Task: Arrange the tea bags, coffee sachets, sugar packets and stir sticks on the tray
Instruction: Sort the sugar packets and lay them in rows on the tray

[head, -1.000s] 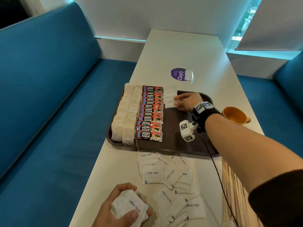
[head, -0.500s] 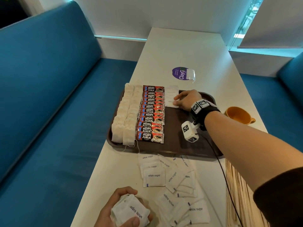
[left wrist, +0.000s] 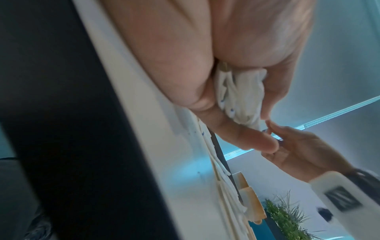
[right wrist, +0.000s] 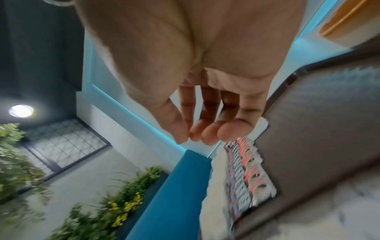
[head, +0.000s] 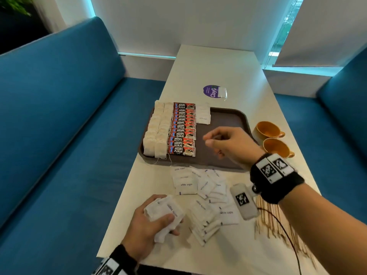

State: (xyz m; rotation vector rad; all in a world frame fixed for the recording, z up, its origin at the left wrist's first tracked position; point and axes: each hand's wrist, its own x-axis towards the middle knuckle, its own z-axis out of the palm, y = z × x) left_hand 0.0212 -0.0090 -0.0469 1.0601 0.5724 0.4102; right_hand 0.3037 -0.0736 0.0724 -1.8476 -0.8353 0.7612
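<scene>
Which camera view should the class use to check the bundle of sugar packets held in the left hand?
The head view: the left hand holds the bundle of sugar packets with "white sugar" print showing. The left wrist view shows only crumpled white edges between thumb and fingers. The right wrist view does not show the bundle.

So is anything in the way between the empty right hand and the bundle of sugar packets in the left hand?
Nothing visible. The right hand hovers over the tray, empty. The gap to the sugar packets gripped by the left hand is open air above loose packets lying flat on the table.
</scene>
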